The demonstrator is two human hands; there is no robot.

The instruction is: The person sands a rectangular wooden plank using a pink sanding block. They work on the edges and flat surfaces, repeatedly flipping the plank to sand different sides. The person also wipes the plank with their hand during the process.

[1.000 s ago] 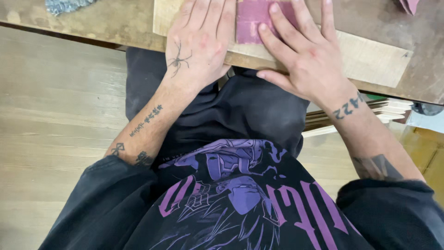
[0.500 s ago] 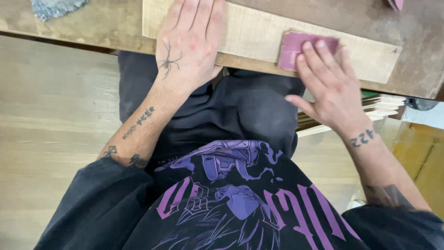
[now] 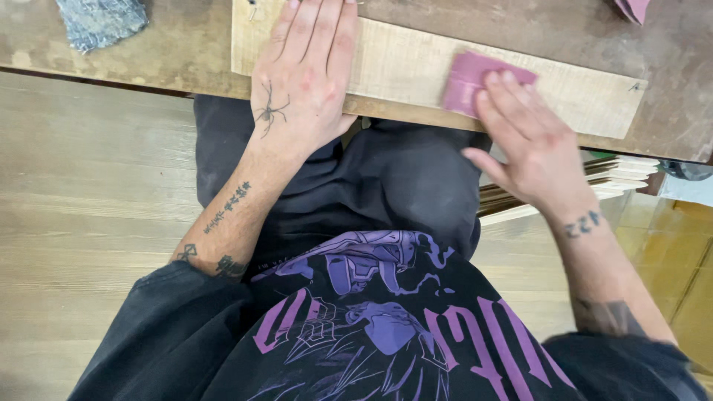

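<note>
Sanding in progress on the pale rectangular wooden board (image 3: 416, 70), which lies flat along the near edge of the worn brown wooden surface (image 3: 186, 52), long side roughly parallel to that edge.

Left hand (image 3: 301, 82): flat, fingers together and extended, palm pressing the board's left end down. Not gripping anything, just pinning it.

Right hand (image 3: 531, 145): fingers laid flat on top of a folded reddish-pink sheet of sandpaper (image 3: 471, 78), pressing it onto the board right of centre. Thumb hangs off over the near edge, clear of the wood. Hands are well apart, one near each end of the board.

Progress, as a judgement: mid-job. The board face looks evenly pale with no obvious rough patches, but the view is too coarse to tell sanded from unsanded zones. The stretch under the left hand and the far right end of the board are not under the paper at this moment, so those likely remain to be worked. No dust pile is discernible.

Other items: a grey-blue crumpled rag (image 3: 100, 22) at the far left of the surface, and a second reddish-pink scrap (image 3: 631, 9) at the far right corner, cut off by the frame. A stack of thin pale wooden slats (image 3: 587, 186) sits below the surface's right side, beside the person's leg.
</note>
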